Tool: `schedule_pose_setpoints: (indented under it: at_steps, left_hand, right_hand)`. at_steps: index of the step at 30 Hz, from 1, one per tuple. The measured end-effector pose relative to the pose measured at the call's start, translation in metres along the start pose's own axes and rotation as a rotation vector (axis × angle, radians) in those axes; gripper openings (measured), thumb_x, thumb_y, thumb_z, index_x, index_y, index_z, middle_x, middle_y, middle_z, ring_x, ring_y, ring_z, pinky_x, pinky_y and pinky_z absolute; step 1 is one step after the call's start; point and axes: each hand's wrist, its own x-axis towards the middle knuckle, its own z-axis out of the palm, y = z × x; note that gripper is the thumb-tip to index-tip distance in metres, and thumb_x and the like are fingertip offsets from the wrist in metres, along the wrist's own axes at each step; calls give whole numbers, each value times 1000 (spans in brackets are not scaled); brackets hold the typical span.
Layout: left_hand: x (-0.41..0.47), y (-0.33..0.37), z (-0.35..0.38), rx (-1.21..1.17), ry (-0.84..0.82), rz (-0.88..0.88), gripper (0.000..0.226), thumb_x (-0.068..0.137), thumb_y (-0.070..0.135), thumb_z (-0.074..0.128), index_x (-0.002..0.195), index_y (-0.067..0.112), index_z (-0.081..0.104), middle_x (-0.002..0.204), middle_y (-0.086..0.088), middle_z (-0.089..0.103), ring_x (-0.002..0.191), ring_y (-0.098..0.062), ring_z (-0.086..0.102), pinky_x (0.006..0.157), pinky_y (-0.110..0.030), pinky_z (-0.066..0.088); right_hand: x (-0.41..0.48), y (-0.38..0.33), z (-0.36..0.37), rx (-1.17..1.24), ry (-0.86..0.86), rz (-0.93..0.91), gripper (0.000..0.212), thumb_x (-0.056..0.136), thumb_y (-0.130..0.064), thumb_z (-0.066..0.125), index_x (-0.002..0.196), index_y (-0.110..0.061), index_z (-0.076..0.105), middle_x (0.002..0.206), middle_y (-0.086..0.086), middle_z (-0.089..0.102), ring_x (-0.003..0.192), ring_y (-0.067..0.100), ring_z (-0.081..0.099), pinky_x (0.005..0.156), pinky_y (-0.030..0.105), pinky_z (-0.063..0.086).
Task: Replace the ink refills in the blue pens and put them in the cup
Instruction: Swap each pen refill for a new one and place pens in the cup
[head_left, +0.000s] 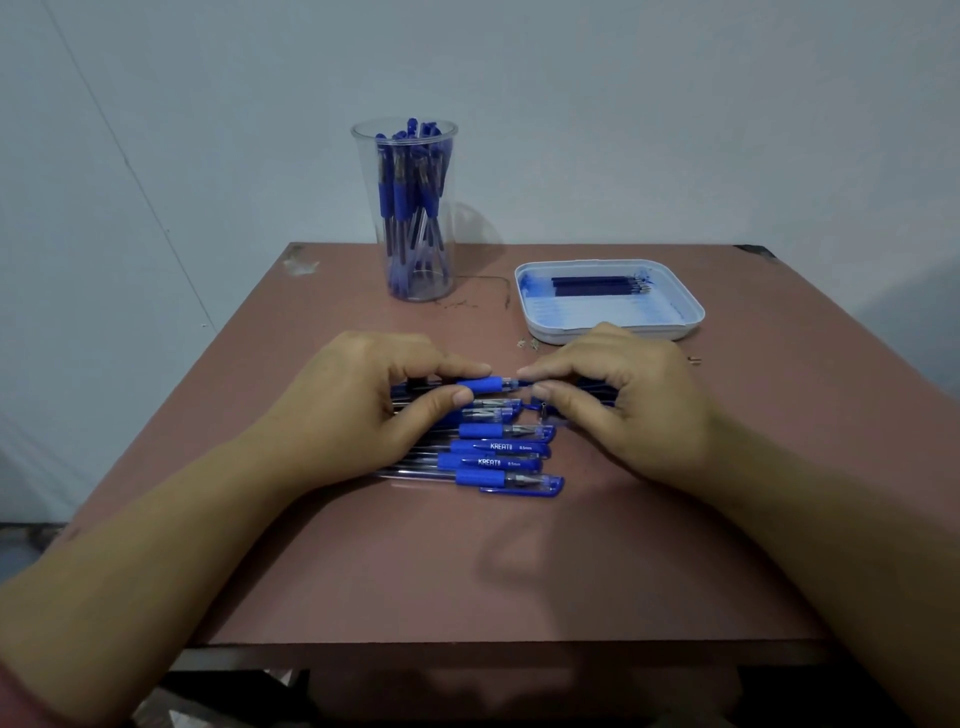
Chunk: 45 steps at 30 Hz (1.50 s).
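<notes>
A person's 2 hands meet over the middle of a reddish-brown table (467, 571), holding 1 blue pen (485, 385) level between them. The left hand (363, 400) pinches the pen at its blue rubber grip, forefinger on top and thumb beneath, the other fingers curled behind. The right hand (634, 400) nips the pen's tip end between forefinger and thumb, its remaining fingers bent loosely. A small dark piece lies just under the right thumb (too small to tell what it is).

Just below the held pen a row of blue pens (504, 452) lies on the table side by side, caps pointing right. 2 of them show the print KREAT. The left hand covers their far ends.

At the back of the table stands a tall clear plastic cup (367, 156), upright and packed with finished pens (410, 197). To its right sits a white, ink-stained tray (613, 332) with a few dark blue refills (597, 283) lying in its far half.
</notes>
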Motion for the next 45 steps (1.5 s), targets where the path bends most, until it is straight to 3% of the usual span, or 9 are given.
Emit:
schedule_pose_setpoints:
  at_steps: [4,8,15,21,28,32,36,41,45]
  left_hand:
    - [-1,-2,-1,9,6,-18,30,92,42,56,116,32,72,88,23,66,81,3,63,73,-16,46]
    - [1,-1,0,30,1,-7,30,93,42,55,117,32,71,88,22,66,81,3,62,72,-20,48]
    - [0,1,0,138,25,20,29,95,38,52,117,32,71,89,18,65,84,-2,61,71,-35,54]
    - [0,7,1,236,32,66,29,95,33,51,115,27,70,97,14,68,89,-9,62,73,-30,53]
    - [0,3,1,259,59,-35,27,93,27,50,113,25,68,99,11,67,87,-9,57,78,-26,45]
    - [1,2,1,251,80,-79,22,94,15,61,112,24,67,95,18,59,83,-3,50,77,-27,42]
    - [0,2,2,236,63,-81,22,94,16,59,113,23,67,95,19,59,83,-5,53,78,-27,45]
    - [0,4,1,185,44,-88,26,92,28,51,113,27,66,95,18,61,85,-6,56,79,-28,48]
    - [-1,4,2,179,40,-93,25,92,29,51,113,29,66,96,17,63,85,-4,55,79,-27,47]
  right_hand:
    - [-5,7,-11,28,13,105,16,82,-22,63,95,-28,71,81,-26,60,84,4,59,73,20,47]
    - [-3,3,-8,-22,-4,41,24,85,-32,65,109,-30,70,89,-33,59,85,2,55,78,10,40]
    - [-2,3,-5,-73,15,24,19,85,-22,63,102,-24,72,87,-24,61,82,4,53,75,19,42]
    - [1,4,1,-109,-15,-4,23,89,-26,62,110,-29,71,89,-19,67,82,11,55,77,33,45]
    - [-6,15,-20,-151,77,124,20,89,-21,56,100,-24,72,88,-18,63,86,9,52,82,22,41]
    - [-10,25,-29,-211,119,240,16,93,-15,59,97,-26,70,86,-31,54,87,0,43,89,41,43]
    - [-10,28,-29,-251,95,341,17,93,-14,60,95,-28,69,81,-22,57,87,7,42,91,49,40]
    - [-10,27,-28,-262,10,390,26,94,-18,59,85,-42,58,84,-19,59,90,3,36,83,28,20]
    - [-9,26,-28,-289,-35,425,28,93,-19,61,83,-45,56,81,-23,54,92,0,32,81,27,16]
